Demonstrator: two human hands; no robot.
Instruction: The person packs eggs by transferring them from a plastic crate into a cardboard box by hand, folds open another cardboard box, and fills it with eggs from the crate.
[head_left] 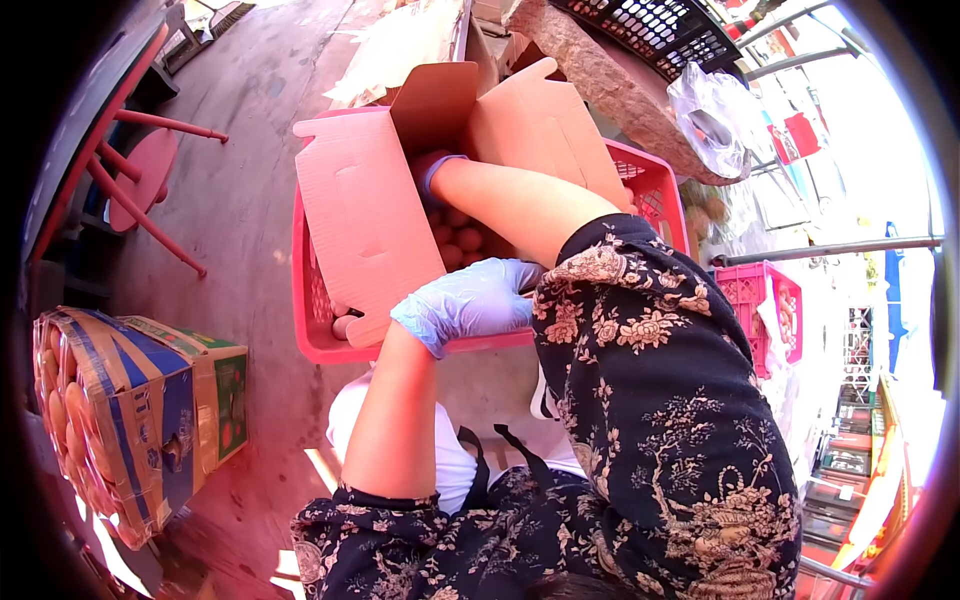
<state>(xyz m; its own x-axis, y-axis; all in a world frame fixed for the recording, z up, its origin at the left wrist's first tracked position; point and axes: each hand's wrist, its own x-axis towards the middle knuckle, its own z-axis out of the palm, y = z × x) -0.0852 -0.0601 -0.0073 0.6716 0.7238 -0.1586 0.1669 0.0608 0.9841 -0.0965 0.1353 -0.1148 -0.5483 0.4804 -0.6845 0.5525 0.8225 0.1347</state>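
A cardboard box [375,215] with raised flaps stands in a pink plastic basket [305,335]. Inside it lie several round reddish items [467,239]. My left hand [470,302], in a thin bluish glove, is at the near edge of the box, fingers curled over that edge. My right hand [432,178], also gloved, reaches down into the box near its far left corner. Its fingers are hidden behind the flap and in shadow, so what it touches does not show. A few round items also lie in the basket beside the box.
A taped carton [180,420] of round produce stands at lower left, a red stool [145,180] at upper left. At upper right are a stone slab [620,85], a black crate [660,35] and a plastic bag [712,120]. Another pink crate [742,300] stands right.
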